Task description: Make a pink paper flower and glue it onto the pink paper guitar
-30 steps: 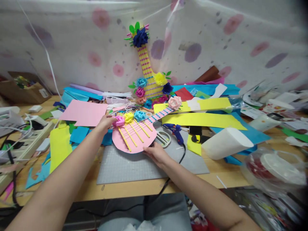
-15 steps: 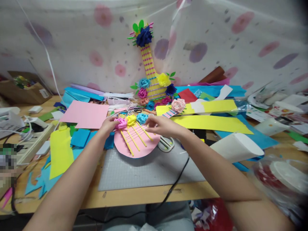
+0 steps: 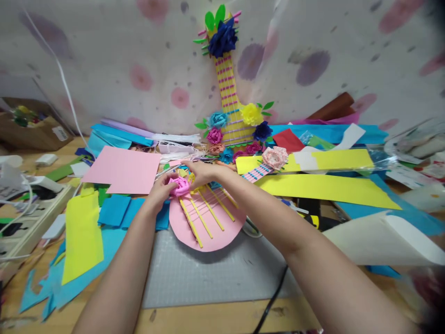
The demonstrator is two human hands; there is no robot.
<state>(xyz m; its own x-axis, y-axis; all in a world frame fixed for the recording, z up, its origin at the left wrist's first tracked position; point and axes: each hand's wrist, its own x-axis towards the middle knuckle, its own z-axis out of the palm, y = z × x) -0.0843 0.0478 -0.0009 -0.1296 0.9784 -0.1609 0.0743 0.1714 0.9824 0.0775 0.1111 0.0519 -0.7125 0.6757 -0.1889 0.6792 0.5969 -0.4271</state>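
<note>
A round pink paper guitar body rests on a grey cutting mat, with thin yellow strips and fine strings across its face. My left hand pinches the left side of a bright pink paper flower at the body's upper edge. Beside that flower, my right hand reaches over a yellow paper flower, its index finger and thumb apart around it. A striped paper neck carrying a pale pink flower extends to the upper right. My right hand and wrist largely hide the blue flower.
Behind stands a yellow paper guitar decorated with flowers. Pink card, yellow sheets and blue pieces lie around the mat. A power strip sits at left, a white roll at right, and a black cable crosses the front.
My right hand has shifted left from beside the blue flower to the yellow one, covering the blue flower. My left hand stays at the pink flower. The view has moved closer.
</note>
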